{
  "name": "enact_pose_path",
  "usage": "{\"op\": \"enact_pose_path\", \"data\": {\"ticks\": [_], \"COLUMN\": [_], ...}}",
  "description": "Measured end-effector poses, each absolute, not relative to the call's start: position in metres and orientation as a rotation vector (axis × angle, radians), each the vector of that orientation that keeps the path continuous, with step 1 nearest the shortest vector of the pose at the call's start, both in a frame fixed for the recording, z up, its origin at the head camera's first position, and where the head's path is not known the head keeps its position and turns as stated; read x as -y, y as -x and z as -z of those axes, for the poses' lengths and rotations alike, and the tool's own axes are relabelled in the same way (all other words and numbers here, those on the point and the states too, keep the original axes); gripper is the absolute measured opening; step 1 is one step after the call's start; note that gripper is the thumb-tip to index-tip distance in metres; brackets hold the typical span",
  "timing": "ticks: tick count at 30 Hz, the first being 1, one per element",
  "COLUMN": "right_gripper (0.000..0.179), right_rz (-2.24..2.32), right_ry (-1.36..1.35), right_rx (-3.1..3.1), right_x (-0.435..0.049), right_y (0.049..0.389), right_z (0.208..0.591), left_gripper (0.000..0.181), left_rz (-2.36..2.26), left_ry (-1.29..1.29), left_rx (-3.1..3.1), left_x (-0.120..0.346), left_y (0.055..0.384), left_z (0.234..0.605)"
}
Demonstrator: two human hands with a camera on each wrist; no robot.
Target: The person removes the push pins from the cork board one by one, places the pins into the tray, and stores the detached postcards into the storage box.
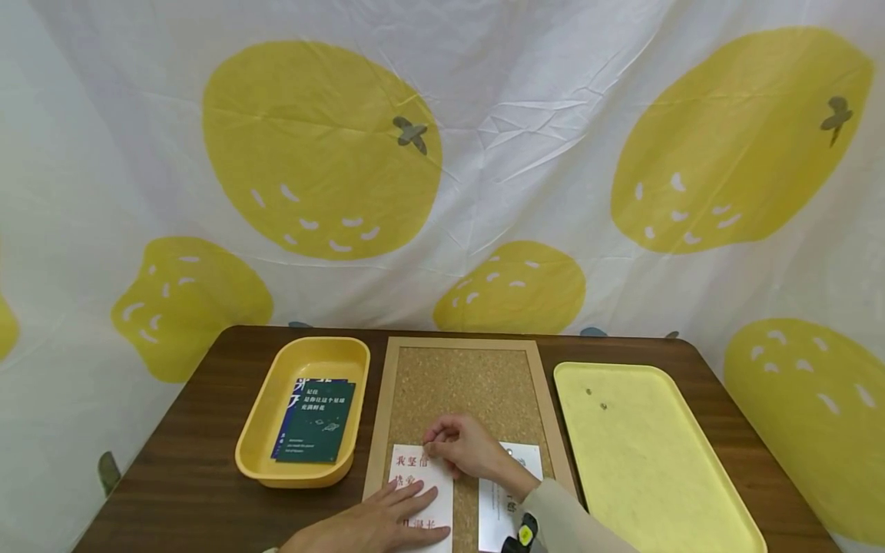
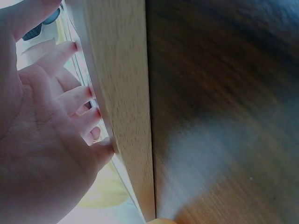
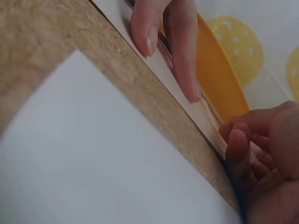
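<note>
Left hand [image 1: 380, 524] flat, fingers spread; right hand [image 1: 469, 447] curled, thumb meeting forefinger.

A brown wooden table [image 1: 180, 476] bears an orange tub [image 1: 304, 481], corkboard [image 1: 466, 388] and yellow tray [image 1: 650, 461].

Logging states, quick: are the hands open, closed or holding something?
Left hand: open, fingers spread on the red-lettered card.
Right hand: closed, fingertips together near that card's top edge; anything held cannot be told.
</note>
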State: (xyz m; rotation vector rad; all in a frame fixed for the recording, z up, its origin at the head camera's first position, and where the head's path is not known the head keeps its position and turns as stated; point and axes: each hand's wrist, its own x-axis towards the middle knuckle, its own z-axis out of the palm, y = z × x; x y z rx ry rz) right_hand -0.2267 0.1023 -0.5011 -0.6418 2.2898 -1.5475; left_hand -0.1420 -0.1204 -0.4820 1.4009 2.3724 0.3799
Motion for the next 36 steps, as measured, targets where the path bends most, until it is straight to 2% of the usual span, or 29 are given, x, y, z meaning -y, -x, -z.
{"op": "enact_pose_path", "data": {"ticks": [9,23,36], "right_gripper": [0.010,0.007,0.013], "right_rz": [1.545,1.528,1.530], "right_ry": [0.668,0.589,0.558], "right_rx": [-2.270,-2.345,-2.377], "right_x": [-0.109,-0.124,-0.146], "right_y": [0.228,0.229,0.233], "right_z": [0.500,0.491,0.488], "left_gripper": [0.067,0.070,0.069], "left_rz": [-0.394,-0.434,-0.443], "left_ry": [-1.403,-1.338,-1.347], "left_rx": [-2.367,-2.322,-2.335], "left_x": [0.120,0.123,0.122], "left_y": [0.142,0.142,0.140], "left_z": [0.482,0.480,0.480]}}
